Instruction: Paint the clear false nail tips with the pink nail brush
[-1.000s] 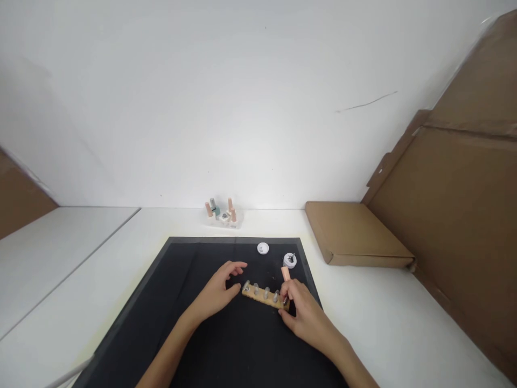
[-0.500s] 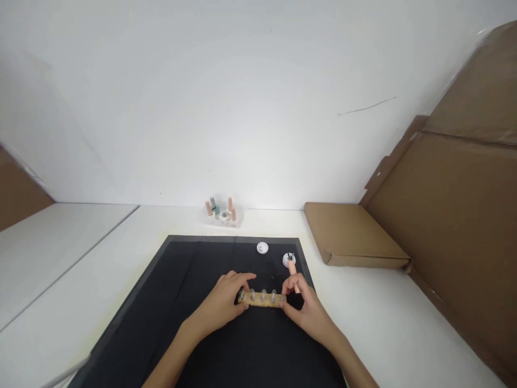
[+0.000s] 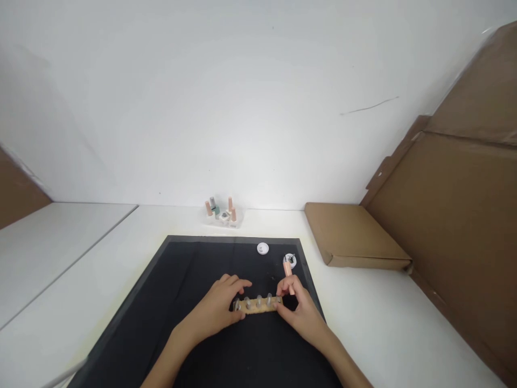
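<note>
A tan strip [image 3: 259, 310] lies on the black mat in front of me, with several clear nail tips [image 3: 259, 301] standing in a row along it. My left hand [image 3: 220, 304] has its thumb and fingers around the strip's left end. With thumb and fingertips, my right hand [image 3: 299, 307] grips the right end. A nail polish brush with a peach handle [image 3: 287, 268] is also held in my right hand, its dark tip pointing away from me. Just beyond that tip is a small white round container [image 3: 291, 260] with dark bits in it.
A white round lid [image 3: 262, 248] lies on the black mat [image 3: 194, 258]. Behind the mat, a clear box [image 3: 222, 222] holds several peach and grey-green capped pieces. At the right are a flat cardboard box [image 3: 355, 231] and a tall cardboard panel [image 3: 456, 215].
Both hands have shifted slightly left and towards me with the strip, which now slants a little, its right end farther away. The peach-handled brush has moved left with my right hand.
</note>
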{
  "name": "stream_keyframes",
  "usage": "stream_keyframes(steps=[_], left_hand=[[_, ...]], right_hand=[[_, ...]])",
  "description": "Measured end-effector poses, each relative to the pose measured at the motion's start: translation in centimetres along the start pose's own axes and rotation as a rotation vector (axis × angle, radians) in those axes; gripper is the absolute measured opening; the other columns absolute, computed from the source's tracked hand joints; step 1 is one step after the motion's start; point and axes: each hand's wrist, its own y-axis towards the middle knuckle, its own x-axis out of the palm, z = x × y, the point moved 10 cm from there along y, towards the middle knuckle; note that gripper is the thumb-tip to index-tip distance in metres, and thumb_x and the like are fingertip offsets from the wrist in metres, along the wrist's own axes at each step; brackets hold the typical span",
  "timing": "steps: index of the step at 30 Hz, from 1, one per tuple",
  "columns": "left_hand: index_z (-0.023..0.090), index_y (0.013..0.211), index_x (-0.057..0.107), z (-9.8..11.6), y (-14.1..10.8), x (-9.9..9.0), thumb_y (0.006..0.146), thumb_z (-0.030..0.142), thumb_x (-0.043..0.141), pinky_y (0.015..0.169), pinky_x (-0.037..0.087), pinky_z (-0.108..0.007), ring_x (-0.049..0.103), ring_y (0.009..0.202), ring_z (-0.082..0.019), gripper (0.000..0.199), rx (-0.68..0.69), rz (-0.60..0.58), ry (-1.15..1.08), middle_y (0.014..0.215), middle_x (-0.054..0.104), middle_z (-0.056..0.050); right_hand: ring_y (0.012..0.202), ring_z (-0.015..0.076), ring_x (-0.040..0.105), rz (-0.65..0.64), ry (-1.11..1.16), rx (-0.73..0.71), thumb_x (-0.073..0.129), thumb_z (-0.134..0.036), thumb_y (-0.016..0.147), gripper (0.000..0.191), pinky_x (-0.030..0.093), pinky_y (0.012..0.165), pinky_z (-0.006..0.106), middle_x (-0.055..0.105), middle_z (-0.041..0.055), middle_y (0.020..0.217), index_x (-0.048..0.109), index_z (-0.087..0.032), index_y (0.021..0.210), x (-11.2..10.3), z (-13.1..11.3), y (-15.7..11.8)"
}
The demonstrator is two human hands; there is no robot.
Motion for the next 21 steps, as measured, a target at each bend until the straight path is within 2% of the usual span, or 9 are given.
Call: stream_keyframes(steps=[10, 21], left_hand=[[0.018, 0.126, 0.063, 0.4, 1.1, 0.5, 0.071, 0.012, 0.067, 0.102, 0.039, -0.041, 0.053, 0.112, -0.029, 0.056, -0.004, -0.021, 0.022, 0.113, 0.065, -0.008], [0.021, 0.127, 0.063, 0.8, 1.9, 1.1, 0.068, 0.012, 0.070, 0.102, 0.039, -0.041, 0.053, 0.114, -0.029, 0.060, -0.012, -0.035, 0.037, 0.116, 0.065, -0.008]], right_hand=[[0.088, 0.0178, 0.067, 0.010, 0.016, 0.021, 0.061, -0.036, 0.096, 0.026, 0.058, 0.077, 0.037, 0.068, 0.0058, 0.108, 0.063, -0.017, 0.114, -1.4, 1.8, -0.1], [0.090, 0.0183, 0.067, 0.001, 0.055, 0.028, 0.061, -0.036, 0.096, 0.027, 0.058, 0.078, 0.038, 0.068, 0.0060, 0.109, 0.063, -0.017, 0.115, -1.5, 2.2, 0.0]])
